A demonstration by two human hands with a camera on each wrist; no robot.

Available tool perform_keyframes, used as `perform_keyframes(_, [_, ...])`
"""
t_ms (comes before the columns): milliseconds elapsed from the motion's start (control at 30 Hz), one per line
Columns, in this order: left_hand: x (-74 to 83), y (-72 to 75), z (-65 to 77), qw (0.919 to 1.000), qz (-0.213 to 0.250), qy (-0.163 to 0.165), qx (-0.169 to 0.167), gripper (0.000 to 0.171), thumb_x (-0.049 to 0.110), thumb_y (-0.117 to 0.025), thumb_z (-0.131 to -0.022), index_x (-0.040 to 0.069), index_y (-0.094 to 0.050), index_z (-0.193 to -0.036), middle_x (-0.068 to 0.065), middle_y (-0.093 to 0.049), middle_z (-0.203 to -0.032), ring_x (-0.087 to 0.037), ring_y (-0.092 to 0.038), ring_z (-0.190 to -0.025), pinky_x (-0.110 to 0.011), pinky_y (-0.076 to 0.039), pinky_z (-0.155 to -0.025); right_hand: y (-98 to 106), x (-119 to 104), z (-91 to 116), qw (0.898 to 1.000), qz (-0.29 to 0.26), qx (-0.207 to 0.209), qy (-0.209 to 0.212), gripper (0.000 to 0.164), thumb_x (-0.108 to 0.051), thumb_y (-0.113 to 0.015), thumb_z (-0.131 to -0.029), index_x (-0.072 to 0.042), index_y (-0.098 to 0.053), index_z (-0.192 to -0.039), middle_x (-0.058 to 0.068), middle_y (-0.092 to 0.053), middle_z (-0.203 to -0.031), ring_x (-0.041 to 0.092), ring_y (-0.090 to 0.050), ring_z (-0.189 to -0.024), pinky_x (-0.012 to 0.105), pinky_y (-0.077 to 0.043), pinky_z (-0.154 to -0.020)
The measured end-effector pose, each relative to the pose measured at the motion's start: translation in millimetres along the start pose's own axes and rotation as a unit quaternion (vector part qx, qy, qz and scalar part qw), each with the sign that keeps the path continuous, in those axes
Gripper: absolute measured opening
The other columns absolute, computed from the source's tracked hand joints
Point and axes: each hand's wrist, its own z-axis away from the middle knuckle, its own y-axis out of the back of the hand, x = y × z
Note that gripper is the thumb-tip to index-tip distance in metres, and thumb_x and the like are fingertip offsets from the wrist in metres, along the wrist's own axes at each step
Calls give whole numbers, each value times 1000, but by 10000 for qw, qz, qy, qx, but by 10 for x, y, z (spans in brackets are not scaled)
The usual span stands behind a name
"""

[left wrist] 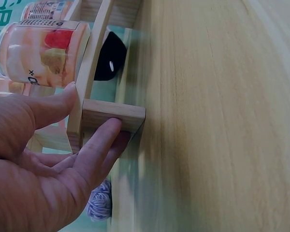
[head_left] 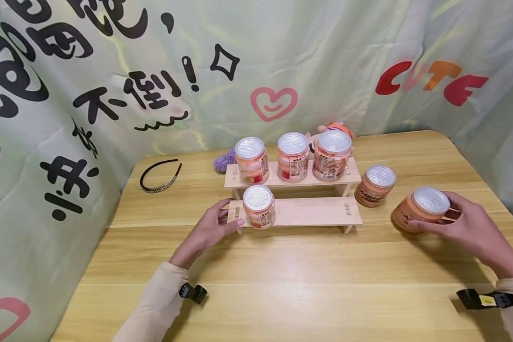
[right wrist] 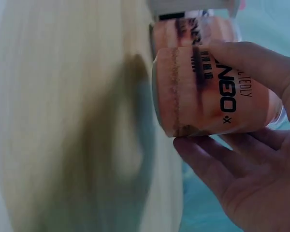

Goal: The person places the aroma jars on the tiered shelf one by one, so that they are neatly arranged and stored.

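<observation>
My left hand (head_left: 209, 230) holds the left end of a two-step wooden stand (head_left: 308, 212); the thumb lies by its top edge and the fingertips touch a leg (left wrist: 113, 113). Beside that thumb, a jar (head_left: 259, 209) with a silvery lid sits on the lower step. Three similar jars (head_left: 292, 159) line the upper step. My right hand (head_left: 468, 225) grips an orange jar (right wrist: 210, 94) around its side, thumb on one face and fingers on the other; it leans, and its shadow falls on the table. Another orange jar (head_left: 374, 187) stands between it and the stand.
A headband (head_left: 160, 187) lies at the table's back left. Purple yarn (head_left: 223, 162) and a plush toy (head_left: 339, 127), partly hidden by the jars, are behind the stand. A printed curtain (head_left: 325, 61) hangs along the back and left of the wooden table (head_left: 282, 294).
</observation>
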Motion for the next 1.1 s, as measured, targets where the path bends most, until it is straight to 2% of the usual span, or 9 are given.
perform_keyframes(100, [4,1,3,10000,10,-23,-10,79,10,-73,-94,0,-26,-157,-25,-57,-140,-37,-58,-125,-44,-51,-103,5,-99,56,10000,-32,33,59,73,-13,-91,-76,10,-51,-133,-32,-52,-100,-21,-49,-86,4,-46,-65])
perform_keyframes(333, [2,9,4,10000,19,-36,-37,80,10,-73,-94,-1,-25,-157,-25,-56,-141,-38,-57,-127,-46,-50,-104,-12,-415,141,9995,-133,29,278,72,-11,-91,-75,7,-54,-133,-31,-56,-100,-17,-53,-87,5,-47,-65])
perform_keyframes(633, [9,13,7,10000,56,-8,-42,80,11,-72,-94,0,-25,-158,-26,-56,-141,-37,-57,-126,-45,-50,-104,-199,-770,115,9968,-280,-85,742,70,-9,-94,-70,3,-59,-129,-19,-62,-103,-11,-59,-87,9,-50,-64])
perform_keyframes(800, [12,15,11,10000,63,-17,-41,80,10,-72,-94,0,-25,-158,-25,-56,-140,-37,-57,-126,-45,-50,-104,-363,-933,45,9938,-287,-315,1025,70,-11,-96,-67,2,-61,-127,3,-65,-108,-7,-60,-87,11,-50,-66])
perform_keyframes(933, [11,12,6,10000,50,-10,-45,78,9,-72,-94,0,-26,-157,-25,-56,-141,-37,-57,-127,-46,-49,-105,-513,-1057,-26,9880,-448,-526,1380,79,-9,-96,-66,4,-58,-133,16,-65,-115,-5,-59,-91,9,-51,-72])
perform_keyframes(1100, [14,4,-2,10000,17,59,-25,77,9,-71,-95,1,-27,-157,-23,-58,-140,-35,-58,-125,-45,-50,-104,-676,-1177,-109,9802,-652,-738,1717,77,-9,-97,-65,6,-59,-130,18,-66,-115,-3,-61,-93,10,-52,-75])
